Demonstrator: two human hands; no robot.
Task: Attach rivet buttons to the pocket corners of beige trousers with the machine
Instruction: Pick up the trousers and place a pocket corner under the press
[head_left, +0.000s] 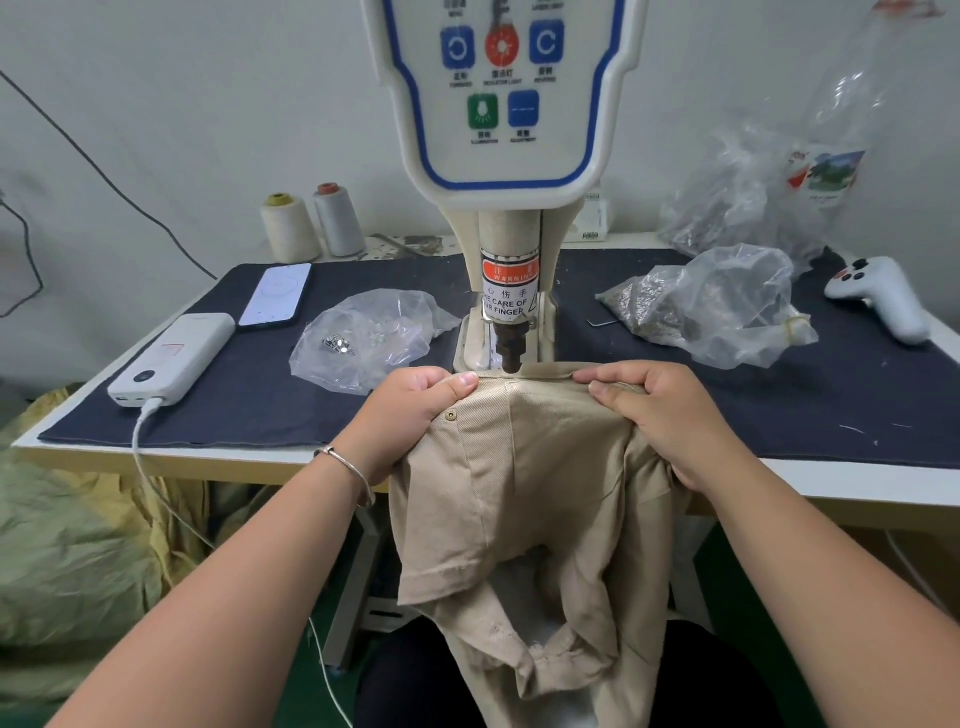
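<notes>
Both hands gripped the trousers (524, 467) at frame centre: left hand (410, 410), right hand (660, 415). The waistband sat under the machine (511, 291) punch.

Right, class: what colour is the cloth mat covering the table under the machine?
Dark navy blue mat, seen in the head view.

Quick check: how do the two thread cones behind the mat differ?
The left cone has a yellow-green top; the right cone has a reddish-orange top. The left cone's thread is cream and it looks wider; the right cone's thread is paler, greyish white, and it looks slimmer. Both stand upright, side by side at the back of the table, left of the machine.
</notes>
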